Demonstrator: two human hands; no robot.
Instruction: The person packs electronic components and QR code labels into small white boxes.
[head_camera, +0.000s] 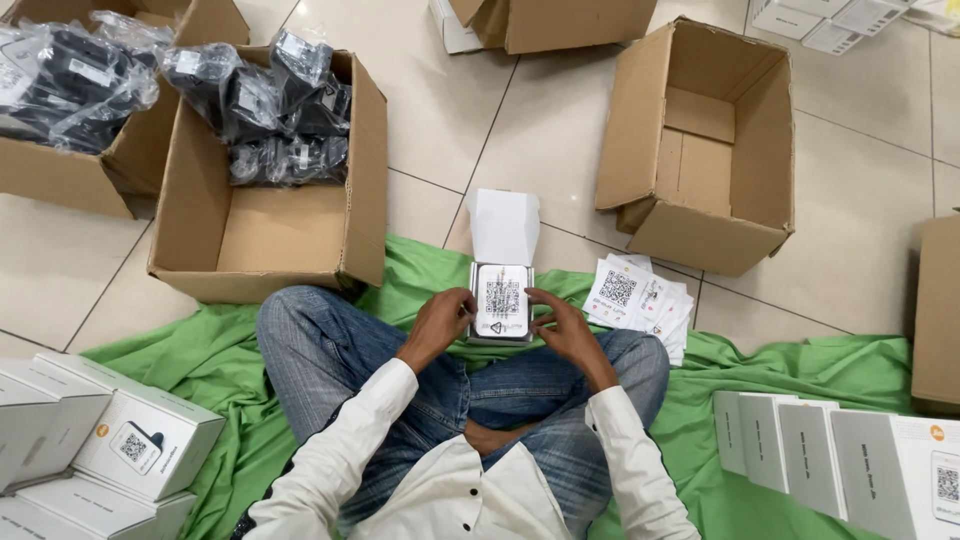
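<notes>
Fingers of the left hand (438, 322) and right hand (566, 330) clamp the open white box (501, 303) at the green cloth's (800, 365) far edge.

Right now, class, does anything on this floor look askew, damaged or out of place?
Mostly tidy. The empty cardboard box at upper right lies tipped on its side, opening facing the camera, and the stack of printed cards beside the small white box is fanned unevenly. Nothing looks damaged or spilled.
</notes>
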